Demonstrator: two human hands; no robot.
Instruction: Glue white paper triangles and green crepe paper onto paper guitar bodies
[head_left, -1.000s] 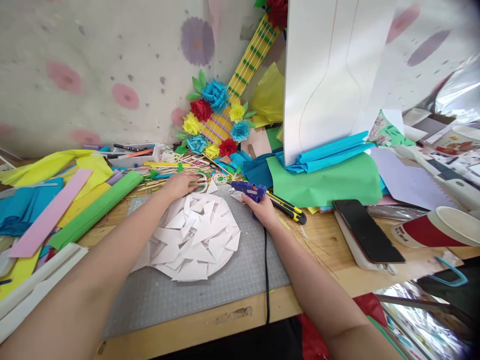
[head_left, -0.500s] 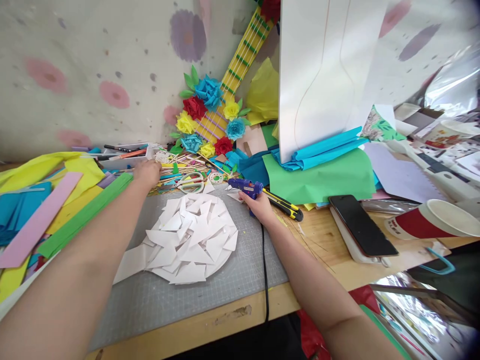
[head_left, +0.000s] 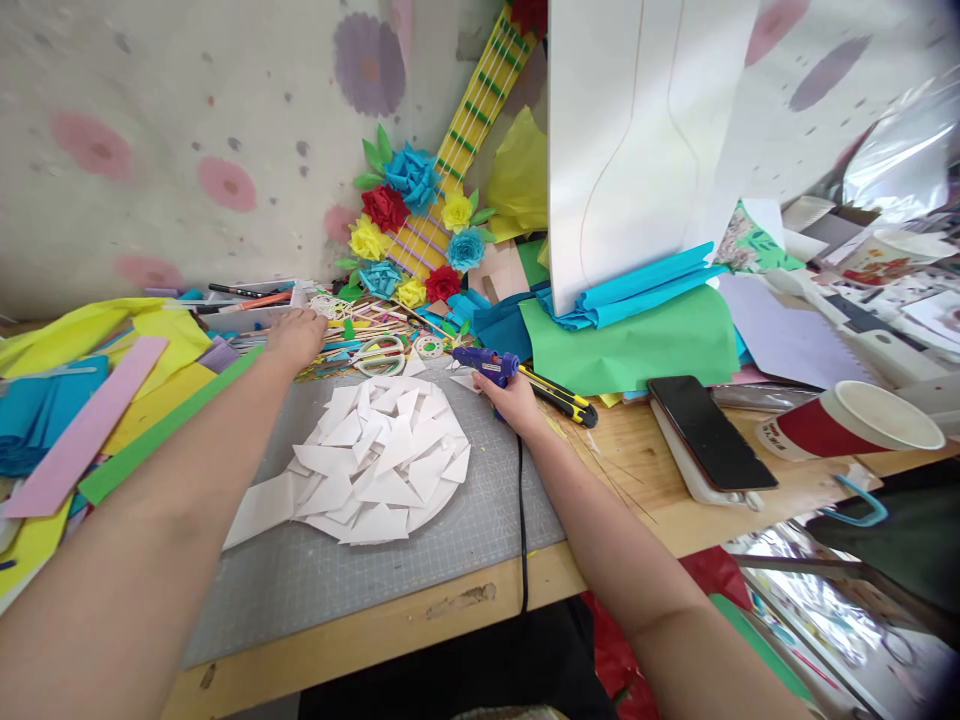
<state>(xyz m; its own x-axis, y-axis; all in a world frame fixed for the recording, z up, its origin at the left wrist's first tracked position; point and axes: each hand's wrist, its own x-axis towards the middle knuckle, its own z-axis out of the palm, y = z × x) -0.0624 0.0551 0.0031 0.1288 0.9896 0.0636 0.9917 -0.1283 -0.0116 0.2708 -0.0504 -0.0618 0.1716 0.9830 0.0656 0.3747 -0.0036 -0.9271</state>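
My right hand [head_left: 516, 400] grips a purple hot glue gun [head_left: 486, 364] at the far right part of the grey cutting mat [head_left: 292, 600]; its nozzle points left and a black cord runs down over the table edge. My left hand [head_left: 298, 338] lies palm down over a heap of thin wooden sticks [head_left: 360, 325], fingers loosely apart, nothing visible in them; their tips are partly hidden. Between my arms rests a round white shape [head_left: 382, 460] covered in overlapping cut paper pieces, with a flat white strip [head_left: 259, 508] at its left.
Scissors [head_left: 379, 354] lie behind the white shape, and a yellow-black utility knife [head_left: 562, 398] beside the glue gun. A paper-flower guitar [head_left: 427, 230] and white board [head_left: 637, 130] stand at the back. Rightward are a phone [head_left: 709, 430] and paper cup [head_left: 855, 420]; coloured paper [head_left: 90, 430] lies left.
The view has shifted slightly. My left hand's fingers have spread a little over the sticks. My right hand keeps its hold on the glue gun in about the same place.
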